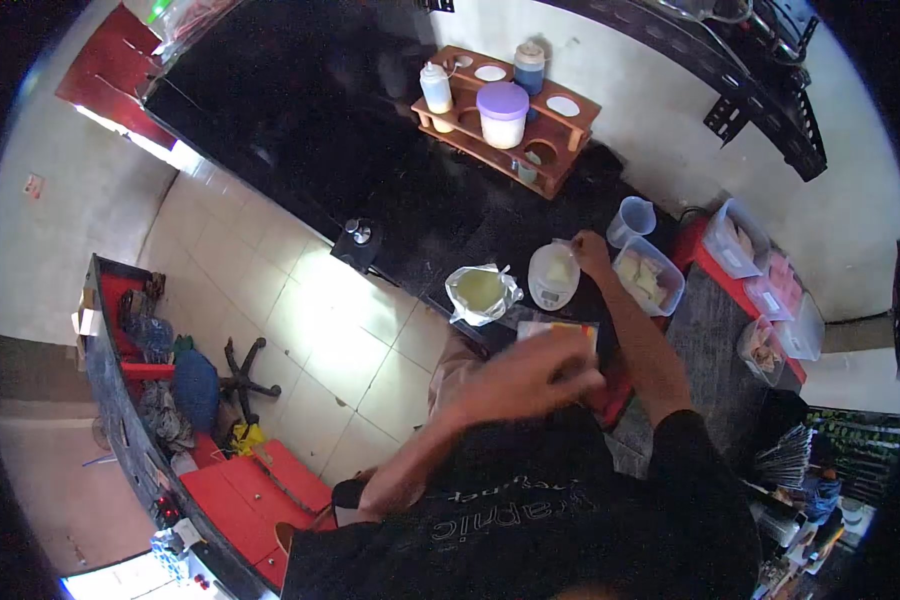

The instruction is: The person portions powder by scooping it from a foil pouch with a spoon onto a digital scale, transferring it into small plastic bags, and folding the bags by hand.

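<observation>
Right hand (591, 252) at white scale (547, 298) beside foil-lined container (459, 313), blurred left hand (555, 372) near black shirt (520, 465), both grips unclear.

On the worktop (410, 215), a scale (547, 299) stands with a bowl (477, 317) to its left, a tub (670, 297) to its right and a jug (632, 224) behind the tub. The right hand (592, 252) is at the scale's right edge, the left hand (553, 372) nearer the body, before the scale. Farther back, a rack (577, 112) has a bottle (436, 90) toward its left and a jar (502, 120) near its middle, while boxes (727, 262) line the far right.
</observation>
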{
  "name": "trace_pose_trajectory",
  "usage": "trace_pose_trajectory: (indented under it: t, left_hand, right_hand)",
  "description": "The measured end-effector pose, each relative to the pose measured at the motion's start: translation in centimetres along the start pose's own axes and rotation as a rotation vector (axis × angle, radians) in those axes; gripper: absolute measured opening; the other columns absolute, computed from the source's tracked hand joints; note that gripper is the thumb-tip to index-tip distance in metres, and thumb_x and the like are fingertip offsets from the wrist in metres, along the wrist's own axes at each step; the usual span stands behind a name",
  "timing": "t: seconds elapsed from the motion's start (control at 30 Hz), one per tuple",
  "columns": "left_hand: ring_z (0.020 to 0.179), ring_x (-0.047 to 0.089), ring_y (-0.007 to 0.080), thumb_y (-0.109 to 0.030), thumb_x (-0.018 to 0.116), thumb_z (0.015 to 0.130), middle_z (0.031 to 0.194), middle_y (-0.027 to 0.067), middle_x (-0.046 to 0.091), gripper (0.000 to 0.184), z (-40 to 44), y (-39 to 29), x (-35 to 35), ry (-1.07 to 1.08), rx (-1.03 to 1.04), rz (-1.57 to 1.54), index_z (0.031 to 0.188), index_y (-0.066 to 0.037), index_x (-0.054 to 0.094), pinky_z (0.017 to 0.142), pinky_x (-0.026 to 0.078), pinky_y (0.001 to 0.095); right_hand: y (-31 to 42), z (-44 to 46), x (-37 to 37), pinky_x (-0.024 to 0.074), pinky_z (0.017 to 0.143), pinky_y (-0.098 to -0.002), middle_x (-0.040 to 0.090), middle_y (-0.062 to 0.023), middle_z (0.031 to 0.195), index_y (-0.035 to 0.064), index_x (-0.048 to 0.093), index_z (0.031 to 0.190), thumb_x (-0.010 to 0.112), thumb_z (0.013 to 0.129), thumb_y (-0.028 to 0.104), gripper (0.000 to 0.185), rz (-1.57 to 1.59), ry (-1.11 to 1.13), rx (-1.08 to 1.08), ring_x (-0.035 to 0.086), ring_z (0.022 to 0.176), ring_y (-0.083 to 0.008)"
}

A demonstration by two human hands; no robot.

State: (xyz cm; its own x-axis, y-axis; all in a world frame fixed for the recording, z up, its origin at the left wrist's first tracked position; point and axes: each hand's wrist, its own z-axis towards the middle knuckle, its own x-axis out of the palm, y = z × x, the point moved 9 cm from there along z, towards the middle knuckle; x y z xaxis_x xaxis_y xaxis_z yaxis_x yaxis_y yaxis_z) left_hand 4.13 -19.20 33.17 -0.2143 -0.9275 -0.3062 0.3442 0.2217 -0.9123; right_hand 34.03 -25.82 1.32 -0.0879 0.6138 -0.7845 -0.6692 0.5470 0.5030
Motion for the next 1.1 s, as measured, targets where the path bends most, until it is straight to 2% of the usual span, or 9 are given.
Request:
trace_pose_trajectory:
  t: [0.07, 0.13, 0.23, 0.37, 0.47, 0.6, 0.77, 0.87, 1.1]
  left_hand:
    - [0.08, 0.057, 0.02, -0.021, 0.061, 0.092, 0.085, 0.0086, 0.058, 0.019, -1.7, 7.8, -1.1, -0.099, -0.242, 0.113, 0.093, -0.003, 0.056, 0.072, 0.047, 0.0345]
    - [0.082, 0.059, 0.0173, -0.022, 0.061, 0.092, 0.088, 0.0074, 0.061, 0.02, -4.5, 14.9, -2.1, -0.284, -0.43, -0.074, 0.098, -0.004, 0.057, 0.074, 0.048, 0.0328]
    - [0.077, 0.062, 0.0195, -0.014, 0.06, 0.09, 0.087, 0.0103, 0.063, 0.02, -6.5, 18.9, -4.9, -0.506, -0.518, 0.003, 0.105, -0.001, 0.058, 0.072, 0.049, 0.0339]
    - [0.083, 0.063, 0.0218, -0.011, 0.064, 0.087, 0.091, 0.013, 0.063, 0.025, -4.5, 17.6, -7.7, -0.654, -0.442, -0.025, 0.108, -0.001, 0.057, 0.075, 0.05, 0.0353]
    - [0.096, 0.061, 0.0247, -0.01, 0.07, 0.083, 0.104, 0.0166, 0.061, 0.033, -2.0, 11.8, -9.4, -0.671, -0.172, 0.387, 0.112, -0.001, 0.057, 0.08, 0.049, 0.0353]
    - [0.089, 0.063, 0.0201, -0.011, 0.07, 0.083, 0.093, 0.0115, 0.066, 0.023, -2.2, 14.2, -8.1, -0.455, -0.357, 0.063, 0.101, 0.0, 0.064, 0.08, 0.049, 0.0326]
    - [0.08, 0.061, 0.0132, -0.015, 0.067, 0.088, 0.085, 0.0065, 0.065, 0.019, -3.6, 14.3, -8.1, -0.541, -0.281, -0.015, 0.099, 0.0, 0.064, 0.074, 0.048, 0.0276]
    - [0.08, 0.057, 0.0098, -0.016, 0.067, 0.088, 0.086, 0.0048, 0.063, 0.019, -4.7, 16.0, -7.9, -0.553, -0.417, -0.119, 0.098, 0.0, 0.064, 0.075, 0.047, 0.0261]
    - [0.08, 0.057, 0.0114, -0.015, 0.066, 0.089, 0.086, 0.0059, 0.063, 0.019, -5.0, 14.6, -9.0, -0.582, -0.399, -0.115, 0.099, 0.001, 0.064, 0.075, 0.047, 0.028]
  right_hand:
    - [1.1, 0.3, -0.5, 0.0489, 0.07, -0.0496, 0.062, -0.0196, 0.076, 0.0033, 0.063, 0.077, 0.066, 0.076, 0.018, 0.015, 0.045, 0.002, 0.021, 0.062, 0.074, -0.0378]
    - [2.6, 0.6, -1.1, 0.0485, 0.071, -0.0493, 0.062, -0.0181, 0.077, 0.0033, 0.062, 0.079, 0.064, 0.077, 0.016, 0.013, 0.114, 0.026, 0.125, 0.062, 0.076, -0.0372]
    - [11.1, 0.6, -5.2, 0.05, 0.07, -0.041, 0.064, -0.0163, 0.082, 0.0024, 0.061, 0.087, 0.062, 0.079, 0.007, 0.009, 0.24, 0.167, 0.064, 0.065, 0.079, -0.0316]
    - [23.1, -0.3, -12.3, 0.0483, 0.073, -0.0423, 0.06, -0.0172, 0.087, 0.0022, 0.055, 0.092, 0.058, 0.08, -0.002, 0.013, 0.251, 0.112, -0.085, 0.061, 0.085, -0.0371]
    - [26.2, -1.3, -14.0, 0.048, 0.077, -0.0446, 0.06, -0.0174, 0.091, 0.0049, 0.053, 0.095, 0.054, 0.08, -0.002, 0.017, 0.24, 0.075, -0.122, 0.059, 0.089, -0.0391]
    - [27.4, -2.0, -14.4, 0.0461, 0.077, -0.0459, 0.058, -0.0162, 0.09, 0.004, 0.052, 0.095, 0.054, 0.077, -0.003, 0.019, 0.278, 0.148, -0.041, 0.058, 0.091, -0.0389]
    - [28.6, -2.9, -14.7, 0.0462, 0.078, -0.0452, 0.058, -0.0177, 0.091, 0.0031, 0.052, 0.095, 0.054, 0.08, -0.002, 0.016, 0.325, 0.118, -0.059, 0.057, 0.091, -0.0389]
    - [28.6, -3.0, -14.3, 0.0474, 0.076, -0.0438, 0.059, -0.0185, 0.091, 0.0016, 0.053, 0.096, 0.053, 0.085, -0.001, 0.012, 0.385, 0.148, -0.011, 0.059, 0.087, -0.0388]
    - [29.2, -2.7, -13.1, 0.0502, 0.071, -0.0351, 0.063, -0.0147, 0.091, -0.0002, 0.057, 0.102, 0.061, 0.088, 0.009, 0.017, 0.553, 0.307, 0.119, 0.064, 0.081, -0.0244]
